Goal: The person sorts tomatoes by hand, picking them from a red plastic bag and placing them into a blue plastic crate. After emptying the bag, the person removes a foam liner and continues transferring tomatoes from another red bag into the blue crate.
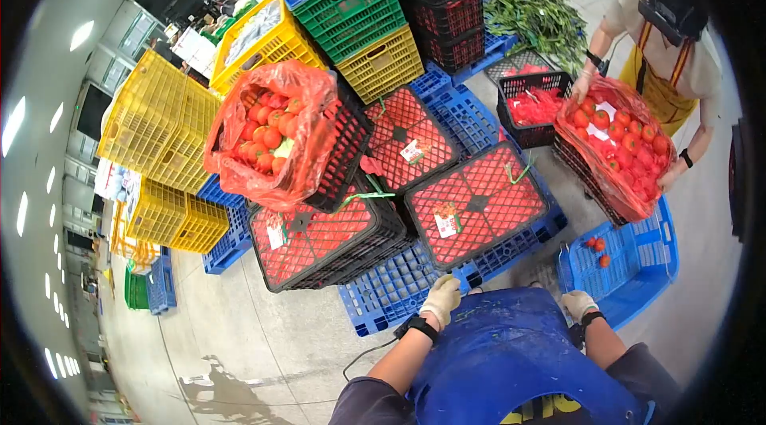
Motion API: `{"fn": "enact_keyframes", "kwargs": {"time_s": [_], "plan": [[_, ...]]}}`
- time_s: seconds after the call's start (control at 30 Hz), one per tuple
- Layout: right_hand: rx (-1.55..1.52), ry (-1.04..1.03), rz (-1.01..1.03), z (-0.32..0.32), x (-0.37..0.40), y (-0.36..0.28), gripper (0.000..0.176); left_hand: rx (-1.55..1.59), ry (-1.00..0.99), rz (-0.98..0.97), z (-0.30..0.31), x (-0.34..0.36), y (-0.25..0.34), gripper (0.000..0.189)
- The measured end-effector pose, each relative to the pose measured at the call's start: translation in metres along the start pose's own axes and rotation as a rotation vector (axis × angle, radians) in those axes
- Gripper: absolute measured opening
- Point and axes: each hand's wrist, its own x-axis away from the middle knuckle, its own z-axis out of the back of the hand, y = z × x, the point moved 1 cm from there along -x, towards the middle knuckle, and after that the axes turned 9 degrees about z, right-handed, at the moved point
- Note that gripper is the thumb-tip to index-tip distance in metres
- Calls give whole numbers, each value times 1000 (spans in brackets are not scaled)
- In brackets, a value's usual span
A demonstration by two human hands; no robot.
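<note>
My left hand (444,298), in a pale glove, is beside the left edge of the blue apron (491,337), fingers curled with nothing visible in them. On the apron's other side, my right hand (578,305), also gloved, is close to the near-left rim of a blue basket (618,291); its fingers are mostly hidden. Several tomatoes (597,248) lie in that basket. Just beyond my left hand, a black lidded crate (477,205) with red contents rests on a blue pallet (391,285).
At right, another person (670,58) holds a tilted black crate of tomatoes (616,134) above the basket. An open crate lined with red plastic (275,134) sits atop crates at left. Stacked yellow crates (163,122) and green leaves (531,14) stand behind.
</note>
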Motion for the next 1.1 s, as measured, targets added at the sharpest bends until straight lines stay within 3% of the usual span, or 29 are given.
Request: {"fn": "enact_keyframes", "kwargs": {"time_s": [0.1, 0.2, 0.4, 0.47, 0.53, 0.6, 0.63, 0.7, 0.8, 0.9, 1.03, 1.1], "plan": [[119, -86, 61, 12, 18, -43, 38, 12, 33, -19, 20, 2, -1, 49], [322, 41, 329, 8, 0, -46, 40, 81, 59, -13, 27, 15, -4, 48], [387, -67, 429, 3, -9, -73, 43, 157, 5, -36, 42, 21, -35, 48], [363, -128, 378, 3, 2, -85, 43, 225, 34, 3, 43, 27, -43, 44], [422, -151, 403, 3, 6, -89, 45, 197, -61, 31, 61, 8, -58, 20], [405, -160, 374, 3, 6, -84, 45, 233, 3, 64, 71, -2, -68, 39], [398, -159, 336, 8, 14, -87, 46, 243, 1, 68, 77, -10, -74, 38], [374, -170, 299, 20, 18, -81, 46, 219, -74, 33, 86, -34, -85, 37], [339, -203, 275, 30, 11, -58, 45, 15, -213, -267, 125, -111, -130, 34], [383, -171, 214, 42, -4, -24, 46, 225, -183, 43, 45, -19, -56, 37], [381, -137, 193, 61, -12, 10, 47, 138, -154, 28, 18, -24, -46, 41], [373, -134, 130, 67, -17, 21, 47, 53, 38, 0, -19, 13, -30, 45]]}}
